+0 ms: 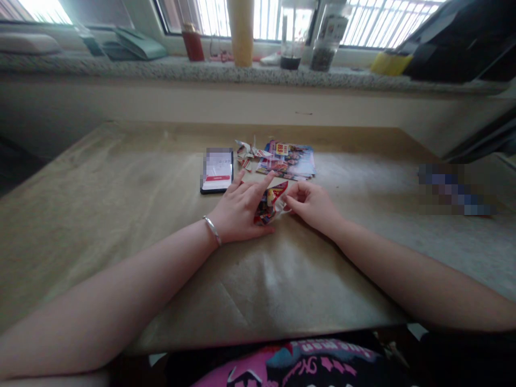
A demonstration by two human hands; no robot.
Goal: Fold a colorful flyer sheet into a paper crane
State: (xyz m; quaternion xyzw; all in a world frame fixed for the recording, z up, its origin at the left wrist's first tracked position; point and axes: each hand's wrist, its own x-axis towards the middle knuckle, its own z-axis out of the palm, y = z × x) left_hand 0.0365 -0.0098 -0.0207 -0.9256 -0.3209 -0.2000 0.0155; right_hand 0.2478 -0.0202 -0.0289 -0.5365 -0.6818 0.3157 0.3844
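Observation:
A folded piece of glossy printed paper (268, 205), red, yellow and dark, lies on the table between my hands. My left hand (238, 210) rests flat across its left side, fingers spread and a silver bracelet at the wrist. At the paper's right edge, my right hand (308, 204) is closed, its thumb and forefinger pinching a pale corner. Just beyond my hands is a stack of colourful leaflets (298, 158). Several folded paper shapes (245, 153) lie at the stack's left. A phone (217, 171) with a lit screen lies beyond my left wrist.
The table (169, 161) has a brownish covering. A pixelated bluish item (453, 191) lies far right. On the stone windowsill (161, 65) stand a red bottle (193, 43), a yellowish cylinder (242, 32), clear containers (328, 40), a greenish case (141, 43) and a black bag (455, 43).

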